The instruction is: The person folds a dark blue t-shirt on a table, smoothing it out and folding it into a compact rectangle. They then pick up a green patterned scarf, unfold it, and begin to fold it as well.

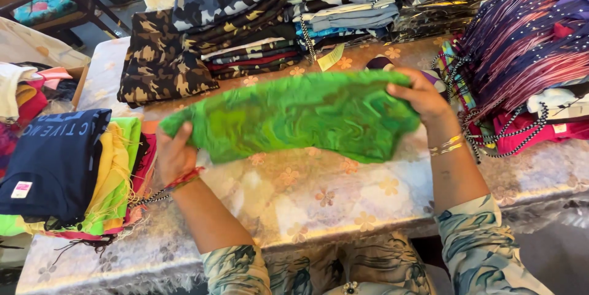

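Both hands are clamped on a green cloth: the left hand grips its left end, the right hand its right end. The cloth hangs stretched above the middle of the table, folded lengthwise into a long band; it is not yet a small packet like the stacks around. A yellow tag lies near the far edge. A white-pink label sits on the navy shirt at the left edge.
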